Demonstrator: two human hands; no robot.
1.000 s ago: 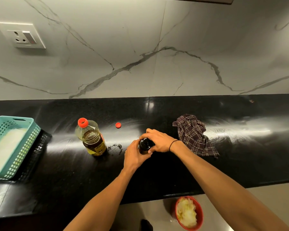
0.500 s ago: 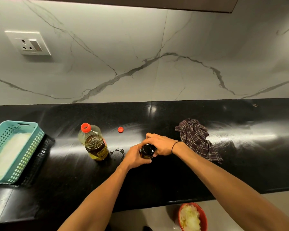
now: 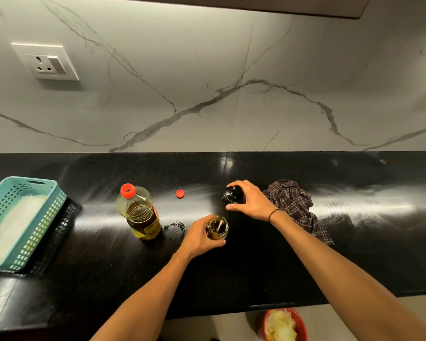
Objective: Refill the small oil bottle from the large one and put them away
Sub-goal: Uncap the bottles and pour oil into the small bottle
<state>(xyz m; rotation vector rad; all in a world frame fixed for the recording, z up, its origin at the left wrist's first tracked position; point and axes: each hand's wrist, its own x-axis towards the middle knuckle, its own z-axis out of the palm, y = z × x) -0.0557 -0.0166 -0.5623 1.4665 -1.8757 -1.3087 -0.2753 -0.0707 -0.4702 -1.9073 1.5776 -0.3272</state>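
While my left hand (image 3: 199, 238) curls round the small oil bottle (image 3: 217, 228), which stands upright on the glossy black counter (image 3: 256, 271), my right hand (image 3: 250, 201) grips its dark, rounded cap (image 3: 232, 193), held apart from the bottle, just behind and to the right of it. The small bottle is clear glass with an open round mouth; amber oil and a pale tube show inside. To its left stands the large oil bottle (image 3: 140, 212), clear ribbed plastic with a red screw cap (image 3: 128, 190) on its neck, partly filled with yellow oil; a dark label wraps its middle. Small oil droplets (image 3: 175, 225) lie on the counter between the two bottles. A loose red cap (image 3: 180, 193), small and round, rests further back on the counter. A crumpled checked cloth (image 3: 295, 205), dark maroon with light lines, lies just beside my right wrist. At the far left a teal plastic basket (image 3: 47, 212) with perforated walls holds something pale and flat; I cannot tell what. Below the counter edge a red bowl (image 3: 303, 326) holds pale yellowish pieces. Behind the counter rises a smooth white marble-veined wall (image 3: 207, 82) bearing a white socket plate (image 3: 46, 61).
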